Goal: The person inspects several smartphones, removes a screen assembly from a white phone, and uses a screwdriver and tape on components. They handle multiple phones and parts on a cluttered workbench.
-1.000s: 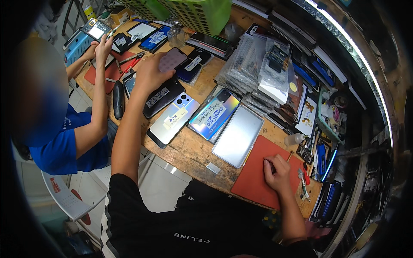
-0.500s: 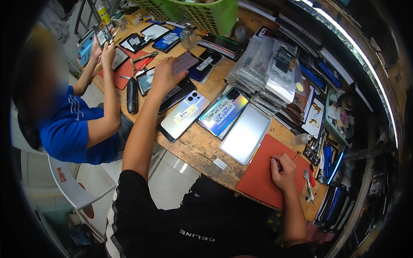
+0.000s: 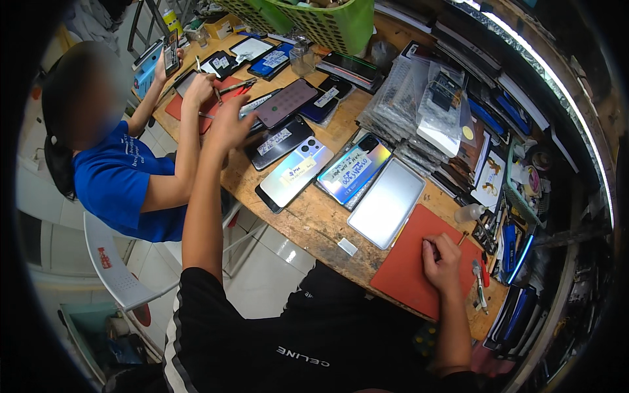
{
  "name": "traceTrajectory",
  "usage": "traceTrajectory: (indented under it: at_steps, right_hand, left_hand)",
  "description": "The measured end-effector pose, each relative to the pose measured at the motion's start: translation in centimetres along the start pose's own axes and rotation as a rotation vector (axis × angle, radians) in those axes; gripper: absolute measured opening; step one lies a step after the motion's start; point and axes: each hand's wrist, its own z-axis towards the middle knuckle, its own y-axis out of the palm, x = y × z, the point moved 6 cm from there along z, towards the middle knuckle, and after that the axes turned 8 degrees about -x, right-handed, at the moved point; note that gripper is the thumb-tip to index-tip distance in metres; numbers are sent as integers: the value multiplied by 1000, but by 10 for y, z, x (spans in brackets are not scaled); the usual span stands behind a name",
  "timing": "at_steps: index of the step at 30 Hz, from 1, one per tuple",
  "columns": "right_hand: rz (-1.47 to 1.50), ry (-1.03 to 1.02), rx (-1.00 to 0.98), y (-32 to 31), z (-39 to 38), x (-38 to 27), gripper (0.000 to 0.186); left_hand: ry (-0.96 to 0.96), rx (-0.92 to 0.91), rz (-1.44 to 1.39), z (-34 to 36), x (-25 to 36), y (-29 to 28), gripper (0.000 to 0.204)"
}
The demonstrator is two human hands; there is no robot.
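Observation:
My left hand (image 3: 229,124) hovers with fingers apart beside a phone with a pinkish screen (image 3: 286,103), holding nothing. Under and around it lie a dark phone with a paper label (image 3: 278,143) and a silvery labelled phone (image 3: 298,171). Curled on a red mat (image 3: 409,265) is my right hand (image 3: 443,263); its fingers hide whatever may be inside. A thin stick-like tool (image 3: 464,238) shows just past its knuckles, and I cannot tell if the hand grips it. Left of the mat are a silver metal tray (image 3: 386,203) and a shiny rainbow-backed phone (image 3: 352,170).
A co-worker in blue sits at left, one hand holding a phone (image 3: 171,57), the other hand (image 3: 200,90) over another red mat. Bubble-wrapped packets (image 3: 396,98) are stacked at the back. Pliers (image 3: 480,285) lie at right; a green basket (image 3: 327,26) overhangs the far edge.
My left hand has come off the pinkish-screened phone and drawn left. The co-worker's nearer hand has left their phone and lowered toward the mat. My view has shifted slightly; my right hand stays put.

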Motion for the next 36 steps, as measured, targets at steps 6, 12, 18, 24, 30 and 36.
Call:
traceTrajectory:
  at_steps: [6, 12, 18, 24, 30, 36]
  right_hand:
    - [3, -6, 12, -2, -2, 1, 3]
    - [34, 12, 4, -3, -1, 3, 2]
    - [69, 9, 11, -5, -2, 4, 1]
    - [93, 12, 14, -6, -5, 8, 1]
    - [115, 46, -10, -5, -3, 9, 2]
    - [113, 42, -17, -6, -3, 6, 3]
  left_hand:
    - [43, -63, 182, 6, 57, 29, 72]
    - [-39, 12, 12, 2, 83, 39, 67]
    - [-56, -22, 99, -5, 102, 68, 70]
    - [-20, 136, -122, -17, 88, 16, 58]
    - [46, -285, 37, -105, 116, 31, 68]
    - [-53, -161, -234, -124, 103, 38, 75]
